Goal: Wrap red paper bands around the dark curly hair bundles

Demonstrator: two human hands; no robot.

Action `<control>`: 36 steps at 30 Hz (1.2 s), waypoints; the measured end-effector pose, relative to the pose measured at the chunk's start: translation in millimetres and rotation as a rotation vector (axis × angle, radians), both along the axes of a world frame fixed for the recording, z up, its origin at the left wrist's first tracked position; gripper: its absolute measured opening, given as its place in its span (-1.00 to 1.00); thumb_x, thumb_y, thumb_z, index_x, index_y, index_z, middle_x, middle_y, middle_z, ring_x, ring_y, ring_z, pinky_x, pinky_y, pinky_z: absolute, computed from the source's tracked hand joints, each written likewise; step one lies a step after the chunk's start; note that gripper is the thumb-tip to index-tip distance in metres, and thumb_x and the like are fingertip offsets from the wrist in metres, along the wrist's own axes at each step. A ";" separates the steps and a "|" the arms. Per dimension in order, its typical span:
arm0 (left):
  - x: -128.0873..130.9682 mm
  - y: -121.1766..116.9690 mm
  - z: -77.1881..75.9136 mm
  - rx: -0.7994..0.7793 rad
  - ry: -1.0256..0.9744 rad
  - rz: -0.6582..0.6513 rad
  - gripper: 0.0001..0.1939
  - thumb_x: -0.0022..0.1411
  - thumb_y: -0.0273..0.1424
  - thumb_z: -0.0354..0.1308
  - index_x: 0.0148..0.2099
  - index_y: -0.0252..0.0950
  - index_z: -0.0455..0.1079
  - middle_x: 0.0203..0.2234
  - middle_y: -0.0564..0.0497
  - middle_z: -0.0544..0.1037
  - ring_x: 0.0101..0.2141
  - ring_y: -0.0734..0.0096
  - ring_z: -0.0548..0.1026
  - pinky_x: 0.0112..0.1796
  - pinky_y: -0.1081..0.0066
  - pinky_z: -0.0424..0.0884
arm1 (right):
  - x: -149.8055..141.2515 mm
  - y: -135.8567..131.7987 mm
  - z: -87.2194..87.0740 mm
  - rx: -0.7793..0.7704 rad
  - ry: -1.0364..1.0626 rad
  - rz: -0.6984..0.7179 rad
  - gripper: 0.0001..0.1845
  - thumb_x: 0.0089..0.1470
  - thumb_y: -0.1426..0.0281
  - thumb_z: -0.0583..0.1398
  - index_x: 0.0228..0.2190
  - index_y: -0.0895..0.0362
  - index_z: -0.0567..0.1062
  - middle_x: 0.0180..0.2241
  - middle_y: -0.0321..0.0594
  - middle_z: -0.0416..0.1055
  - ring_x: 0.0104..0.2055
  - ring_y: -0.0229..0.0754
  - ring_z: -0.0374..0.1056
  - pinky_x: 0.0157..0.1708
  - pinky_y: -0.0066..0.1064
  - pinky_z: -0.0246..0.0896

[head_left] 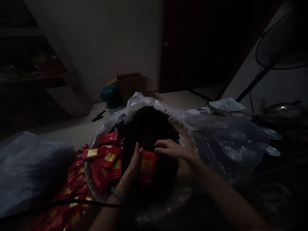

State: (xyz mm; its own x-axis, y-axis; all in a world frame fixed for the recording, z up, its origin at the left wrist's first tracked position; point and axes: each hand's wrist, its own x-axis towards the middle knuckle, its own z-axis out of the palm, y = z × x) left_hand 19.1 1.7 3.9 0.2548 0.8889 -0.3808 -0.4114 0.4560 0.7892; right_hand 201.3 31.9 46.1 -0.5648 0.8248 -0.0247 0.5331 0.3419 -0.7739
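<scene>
You are holding a red packet (pixel 147 165) upright over a dark heap (pixel 152 126) in a plastic liner (pixel 137 98).
Taking the packet as the clock's centre, your left hand (pixel 133 163) is gripping it from nine o'clock, the fingers closing on its edge and the thumb pointing up; its gold patch is facing you. Your right hand (pixel 171 149) is hovering at two o'clock with bent fingers near the top edge; whether they are pinching it, you cannot tell in this dim light. The heap is rising toward twelve. Loose red packets (pixel 110 157) are lying at nine inside the liner, and a larger pile (pixel 75 183) is spreading at eight outside it. A cardboard box (pixel 132 86) is standing beyond the heap, near twelve.
</scene>
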 end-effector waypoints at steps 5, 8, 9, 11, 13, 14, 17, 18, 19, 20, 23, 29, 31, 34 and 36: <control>-0.3 -0.5 -0.5 -0.024 -0.004 0.023 -0.38 0.15 0.10 -0.09 -0.20 -0.38 0.43 -0.63 -0.02 0.54 -0.64 0.37 0.48 -0.52 0.42 0.36 | -0.1 0.2 -0.5 -0.007 -0.001 -0.003 -0.71 0.06 0.22 0.13 -0.28 0.16 0.49 -0.37 -0.25 0.47 -0.36 -0.21 0.34 -0.38 -0.45 0.17; 0.3 -0.4 -0.4 -0.021 0.000 0.022 -0.37 0.15 0.10 -0.09 -0.19 -0.38 0.43 -0.61 -0.03 0.55 -0.65 0.37 0.47 -0.53 0.42 0.36 | 0.4 0.5 -0.8 -0.005 0.002 -0.002 -0.71 0.06 0.22 0.13 -0.27 0.16 0.49 -0.36 -0.25 0.47 -0.34 -0.20 0.35 -0.36 -0.45 0.18; 0.6 -0.3 0.0 -0.026 0.006 0.017 -0.37 0.15 0.10 -0.10 -0.17 -0.38 0.43 -0.60 -0.04 0.55 -0.66 0.38 0.47 -0.54 0.42 0.36 | 0.4 0.5 -0.9 -0.001 0.002 0.000 -0.71 0.06 0.22 0.13 -0.27 0.16 0.49 -0.35 -0.25 0.47 -0.33 -0.20 0.35 -0.34 -0.44 0.19; 1.6 -0.3 1.4 -0.048 0.017 0.021 -0.38 0.18 0.08 -0.13 -0.14 -0.38 0.43 -0.60 -0.04 0.56 -0.67 0.38 0.46 -0.54 0.42 0.36 | 0.0 0.3 -1.4 0.006 0.002 0.003 -0.71 0.06 0.23 0.13 -0.27 0.16 0.49 -0.33 -0.24 0.47 -0.30 -0.19 0.35 -0.31 -0.43 0.19; 2.7 -0.5 3.3 -0.068 0.033 0.038 -0.40 0.22 0.04 -0.16 -0.13 -0.37 0.43 -0.59 -0.04 0.57 -0.63 0.37 0.49 -0.52 0.43 0.37 | -0.8 -0.1 -2.3 -0.008 0.004 -0.001 -0.71 0.06 0.23 0.14 -0.27 0.17 0.48 -0.32 -0.23 0.46 -0.30 -0.20 0.35 -0.32 -0.44 0.19; 3.2 -0.8 4.1 -0.070 0.043 0.050 -0.41 0.24 0.01 -0.17 -0.13 -0.37 0.43 -0.58 -0.05 0.57 -0.60 0.36 0.50 -0.50 0.43 0.38 | -1.0 -0.3 -2.8 -0.030 0.007 -0.002 -0.70 0.06 0.22 0.14 -0.27 0.17 0.48 -0.33 -0.23 0.46 -0.32 -0.21 0.34 -0.35 -0.45 0.19; 4.4 -2.1 5.0 -0.049 0.068 0.065 -0.45 0.25 -0.02 -0.14 -0.18 -0.37 0.45 -0.57 -0.05 0.58 -0.55 0.34 0.53 -0.47 0.44 0.39 | 2.3 0.4 -1.7 -0.131 0.030 -0.014 -0.63 0.04 0.14 0.14 -0.23 0.15 0.46 -0.36 -0.26 0.43 -0.43 -0.27 0.31 -0.49 -0.49 0.18; 4.6 -2.6 4.8 -0.039 0.075 0.054 -0.46 0.23 -0.01 -0.10 -0.21 -0.38 0.45 -0.57 -0.06 0.57 -0.56 0.34 0.52 -0.48 0.43 0.39 | 5.5 1.5 0.0 -0.163 0.040 -0.029 -0.61 0.03 0.12 0.14 -0.22 0.14 0.44 -0.37 -0.26 0.42 -0.46 -0.29 0.29 -0.53 -0.50 0.17; 4.8 -3.1 4.4 -0.024 0.080 0.036 -0.47 0.20 0.00 -0.05 -0.23 -0.39 0.45 -0.58 -0.07 0.57 -0.58 0.33 0.52 -0.49 0.42 0.39 | 10.2 3.1 2.3 -0.184 0.048 -0.052 -0.59 0.02 0.10 0.13 -0.21 0.14 0.43 -0.38 -0.27 0.41 -0.48 -0.30 0.28 -0.56 -0.51 0.16; 4.8 -3.5 3.8 -0.005 0.086 0.014 -0.49 0.15 0.00 0.02 -0.24 -0.39 0.44 -0.59 -0.07 0.57 -0.60 0.32 0.51 -0.51 0.41 0.39 | 16.3 5.3 5.0 -0.197 0.049 -0.081 -0.57 0.02 0.08 0.13 -0.20 0.14 0.42 -0.39 -0.27 0.40 -0.50 -0.31 0.27 -0.58 -0.52 0.14; 3.9 -3.4 1.4 0.072 0.099 0.006 -0.53 -0.02 -0.08 0.24 -0.20 -0.37 0.41 -0.54 -0.09 0.59 -0.59 0.29 0.51 -0.51 0.36 0.41 | 41.7 15.1 10.8 -0.201 -0.055 -0.144 -0.54 0.03 0.06 0.11 -0.19 0.16 0.41 -0.49 -0.28 0.37 -0.56 -0.30 0.25 -0.63 -0.52 0.08; -2.0 2.1 -2.1 0.137 0.090 0.176 -0.62 -0.15 -0.23 0.36 -0.34 -0.40 0.44 -0.48 -0.10 0.59 -0.50 0.29 0.54 -0.45 0.38 0.43 | 91.4 38.8 -13.6 -0.086 -0.433 -0.113 -0.68 -0.04 0.15 0.18 -0.46 0.17 0.51 -0.52 -0.20 0.43 -0.52 -0.22 0.30 -0.53 -0.45 0.12; -2.9 3.4 -1.8 0.105 0.061 0.215 -0.64 -0.15 -0.23 0.35 -0.36 -0.40 0.43 -0.49 -0.10 0.59 -0.52 0.29 0.54 -0.46 0.37 0.44 | 97.8 44.0 -24.4 -0.094 -0.514 -0.098 -0.72 -0.07 0.18 0.20 -0.47 0.16 0.54 -0.53 -0.20 0.45 -0.50 -0.19 0.32 -0.50 -0.42 0.13; -2.2 4.0 -1.5 0.081 0.047 0.253 -0.62 -0.14 -0.18 0.34 -0.37 -0.39 0.43 -0.51 -0.10 0.59 -0.53 0.28 0.53 -0.48 0.36 0.43 | 89.8 45.7 -29.0 -0.051 -0.541 -0.134 -0.76 -0.09 0.23 0.22 -0.45 0.15 0.56 -0.47 -0.16 0.49 -0.43 -0.13 0.36 -0.45 -0.39 0.16; -1.1 3.7 -2.2 0.090 0.067 0.233 -0.57 -0.14 -0.11 0.32 -0.37 -0.39 0.44 -0.52 -0.10 0.59 -0.54 0.28 0.52 -0.48 0.35 0.43 | 70.3 40.9 -24.9 0.020 -0.429 -0.206 -0.74 -0.02 0.24 0.17 -0.41 0.16 0.56 -0.40 -0.12 0.50 -0.38 -0.11 0.37 -0.41 -0.38 0.18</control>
